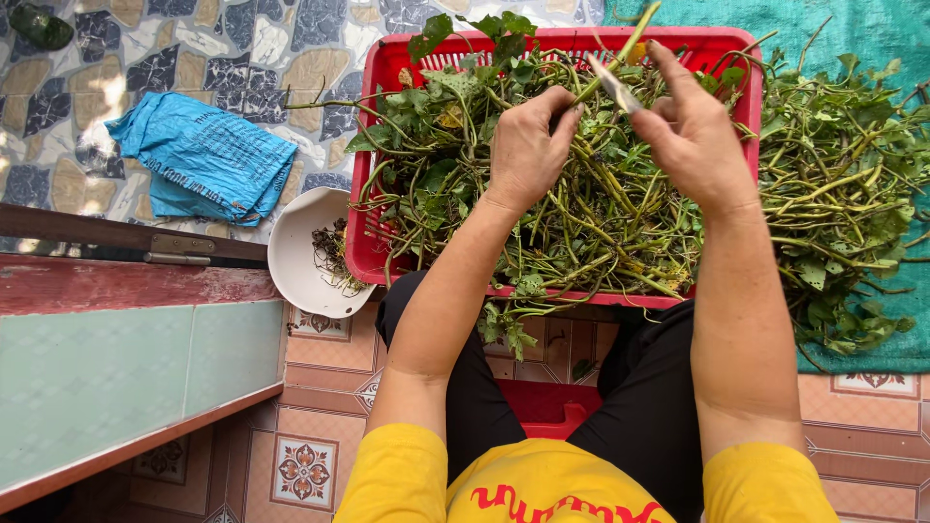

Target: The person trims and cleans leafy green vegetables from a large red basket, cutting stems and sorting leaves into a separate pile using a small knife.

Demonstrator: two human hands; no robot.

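1. Green stem (620, 48) held up over the far side of the red crate (387, 68), tilted, its top end past the crate's far rim.
2. Left hand (528, 145): grip pinched shut on the stem's lower part, fingers curled, over the crate's middle.
3. Right hand (693, 131): grip closed on a small knife (616, 89), blade pointing left and touching the stem just beside the left fingertips.
4. Crate full of leafy green vines (581, 213), sits on the tiled floor (320, 387) in front of the person's knees.
5. More vines in a pile (843, 184) on a teal sheet (872, 39), right of crate, touching it.
6. White bowl (295, 261) with dark scraps, just beside the crate's left near corner.
7. Blue bag (203, 160), crumpled, on floor left of the crate, apart from it.
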